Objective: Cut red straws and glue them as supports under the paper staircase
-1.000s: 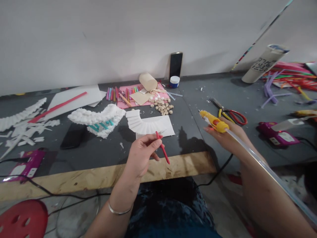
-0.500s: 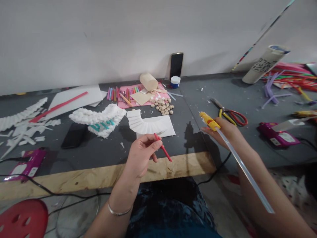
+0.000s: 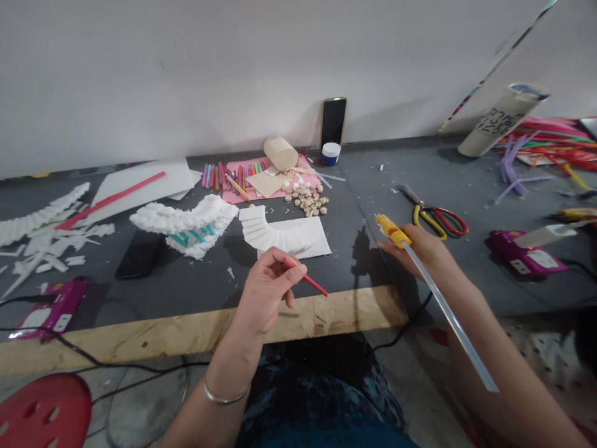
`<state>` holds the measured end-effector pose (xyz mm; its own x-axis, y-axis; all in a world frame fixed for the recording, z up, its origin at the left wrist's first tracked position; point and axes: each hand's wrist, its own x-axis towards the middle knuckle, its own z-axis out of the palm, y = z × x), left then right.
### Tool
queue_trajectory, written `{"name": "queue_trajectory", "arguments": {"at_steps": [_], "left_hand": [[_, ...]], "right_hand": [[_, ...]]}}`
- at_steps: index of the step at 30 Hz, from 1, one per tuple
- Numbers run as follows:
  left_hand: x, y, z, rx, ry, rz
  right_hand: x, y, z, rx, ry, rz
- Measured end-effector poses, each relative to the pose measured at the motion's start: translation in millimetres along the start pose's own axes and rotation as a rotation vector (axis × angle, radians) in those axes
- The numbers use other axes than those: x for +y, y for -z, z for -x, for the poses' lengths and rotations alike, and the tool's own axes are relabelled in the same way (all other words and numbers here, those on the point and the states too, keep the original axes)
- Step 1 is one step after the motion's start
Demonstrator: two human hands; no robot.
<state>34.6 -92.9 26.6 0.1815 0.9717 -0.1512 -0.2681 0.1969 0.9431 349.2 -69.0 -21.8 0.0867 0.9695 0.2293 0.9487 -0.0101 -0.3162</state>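
Observation:
Between the thumb and fingers of my left hand (image 3: 268,289) is a thin red stick (image 3: 313,284), its free end pointing down to the right over the table's wooden edge. My right hand (image 3: 415,249) grips a yellow hot glue gun (image 3: 393,230), with a long clear glue stick (image 3: 450,317) running out of its back toward me. Just beyond my left hand lies a curved, pleated white strip (image 3: 273,235) on a white sheet (image 3: 319,236). To its left sits a fluffy white piece (image 3: 186,218) with teal strips.
Scissors (image 3: 433,214) lie beyond my right hand. Purple power strips (image 3: 527,254) with black cables sit at both sides. Pebbles (image 3: 308,200), crayons, a blue-white jar (image 3: 331,154) and an upright phone (image 3: 333,123) stand toward the wall. White scraps (image 3: 51,242) cover the left.
The red stick has turned in my left fingers, its free end rising slightly and moving right. My right hand and the glue gun have shifted very little, the glue stick's end moving left.

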Motion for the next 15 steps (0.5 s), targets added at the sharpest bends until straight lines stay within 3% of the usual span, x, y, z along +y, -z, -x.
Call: {"name": "queue_trajectory", "arguments": {"at_steps": [7, 15], "left_hand": [[-0.1, -1.1, -0.5, -0.017, 0.018, -0.01], [-0.4, -2.5, 0.6, -0.035, 0.035, -0.038]], "right_hand": [[-1.5, -2.4, 1.5, 0.056, 0.053, -0.043], [-5.4, 1.4, 3.2, -0.002, -0.034, -0.041]]}}
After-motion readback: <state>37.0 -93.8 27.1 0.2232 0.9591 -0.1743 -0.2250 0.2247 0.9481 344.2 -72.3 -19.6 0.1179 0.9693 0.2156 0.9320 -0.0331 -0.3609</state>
